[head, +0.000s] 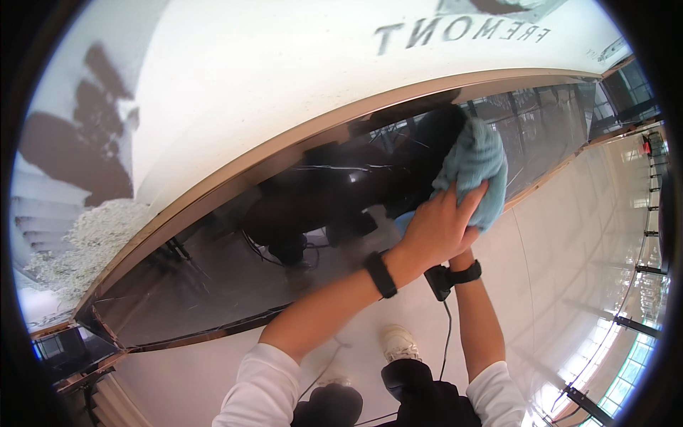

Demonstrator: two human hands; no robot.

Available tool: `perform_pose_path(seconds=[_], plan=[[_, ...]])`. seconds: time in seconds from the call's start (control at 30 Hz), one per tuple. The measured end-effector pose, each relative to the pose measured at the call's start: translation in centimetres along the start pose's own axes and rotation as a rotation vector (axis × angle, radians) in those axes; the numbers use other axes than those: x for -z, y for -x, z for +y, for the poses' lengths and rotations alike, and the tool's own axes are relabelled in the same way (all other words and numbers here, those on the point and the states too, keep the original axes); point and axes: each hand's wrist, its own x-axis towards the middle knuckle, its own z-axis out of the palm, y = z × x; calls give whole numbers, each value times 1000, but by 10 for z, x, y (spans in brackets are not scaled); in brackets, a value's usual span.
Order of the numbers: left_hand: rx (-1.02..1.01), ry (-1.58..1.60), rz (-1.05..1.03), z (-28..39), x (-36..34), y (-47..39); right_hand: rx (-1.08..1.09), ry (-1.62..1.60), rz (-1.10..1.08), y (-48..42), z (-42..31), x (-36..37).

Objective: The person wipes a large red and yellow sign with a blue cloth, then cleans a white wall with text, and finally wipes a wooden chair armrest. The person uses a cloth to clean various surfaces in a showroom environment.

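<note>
My left hand (438,228) lies on a bunched blue-green cloth (477,160), its fingers bent against the fabric. Below and partly behind it, my right hand (463,258) is mostly hidden by the left hand and the cloth, so its grip does not show. The cloth is in front of a glossy black marbled panel (341,197). A small patch of lighter blue material (404,221) shows beside my left hand. Black bands circle both wrists, and a black device (438,283) with a cable hangs by the right wrist.
A brown trim edge (256,151) curves above the panel. Beyond it is a large white printed surface (240,96) bearing writing and dark shapes. A cable (447,341) runs down over the pale floor (555,251) near my shoes. Bright windows and dark brackets line the right rim.
</note>
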Motion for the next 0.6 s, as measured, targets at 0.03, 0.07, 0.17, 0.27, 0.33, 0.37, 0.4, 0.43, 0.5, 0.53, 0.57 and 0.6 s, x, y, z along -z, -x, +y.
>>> perform_pose_path(seconds=[0.03,0.07,0.17,0.27,0.33,0.37,0.4,0.43,0.5,0.53,0.57,0.6], plan=[[1,12,-26,-3,-2,11,-6,22,11,12,5,3],[1,31,-58,-6,-3,25,-10,50,26,26,10,8],[38,44,-180,-15,0,64,-18,104,22,70,20,10],[96,43,-273,-22,2,102,3,141,-22,116,27,7],[166,50,-346,-27,10,121,48,142,-77,139,23,-1],[192,73,-375,-30,20,130,84,128,-117,150,20,-6],[215,92,-401,-30,38,132,129,106,-156,149,4,-14],[246,118,-430,-31,47,134,180,102,-184,140,-19,-20],[64,-20,-175,-28,60,124,289,70,-233,105,-68,-31],[-27,-91,-50,-28,65,116,335,63,-244,87,-74,-35],[43,-15,-81,-23,69,100,389,58,-252,64,-81,-39],[116,56,-110,-19,68,81,409,49,-244,42,-80,-43]])
